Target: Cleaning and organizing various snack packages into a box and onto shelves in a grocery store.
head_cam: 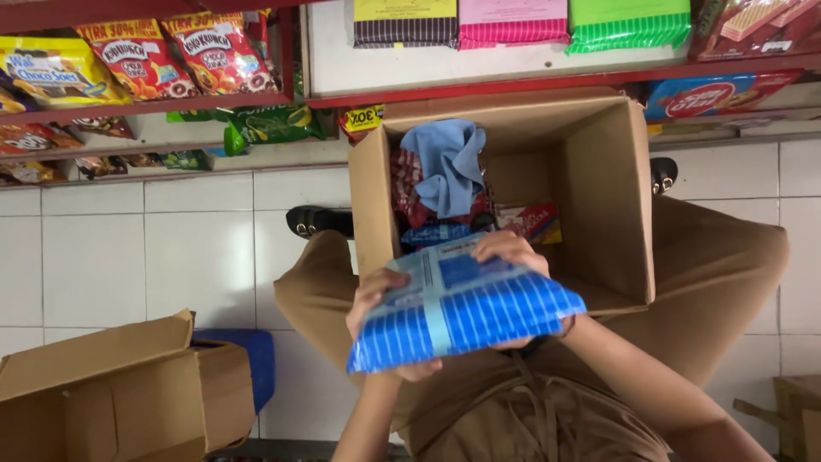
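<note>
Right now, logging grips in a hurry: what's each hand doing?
Left hand: closed on the blue striped packet, at its left end.
Right hand: gripping the same packet's top edge.

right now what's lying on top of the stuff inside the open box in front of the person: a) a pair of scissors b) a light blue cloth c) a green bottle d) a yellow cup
b: a crumpled light blue cloth lies on the packets inside the open box, beyond the blue striped pack that both hands hold.

Single head view, steeply downward, close.
</note>
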